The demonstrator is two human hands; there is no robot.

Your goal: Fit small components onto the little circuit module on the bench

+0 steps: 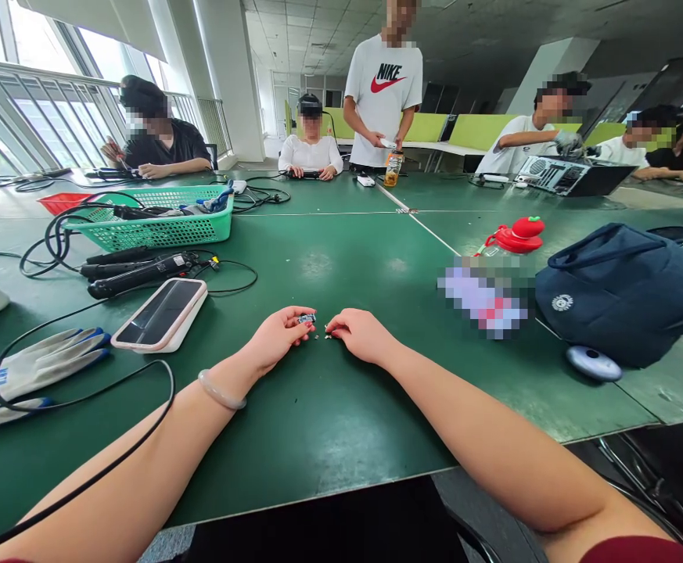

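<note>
Left hand (276,338) rests on the green desk (329,407); its fingers are pinched shut on a small dark part (307,318), held at the fingertips just above the desk surface. A pale bangle (221,391) sits on that wrist. Right hand (360,334) lies just right of the part, fingers curled with the tips down at the desk; whether this grip is closed on anything cannot be told. Tiny pale bits (324,336) lie on the desk between the two hands, just below the part.

Left of the part, near: a white device (160,315) with a dark glossy top. Further left, a white glove (30,375) with blue fingertips, a black cable (83,395) looped over it. Behind the device: black tools (135,274), then a green basket (153,219) holding cables.

Right of the part: a blurred item (485,297), a red-topped bottle (517,234) behind it, a navy bag (623,289), and a small grey oval object (593,363) in front of the bag.

Well beyond the part, at the desk's far edge, four people sit and one person in a white T-shirt (383,94) stands.
</note>
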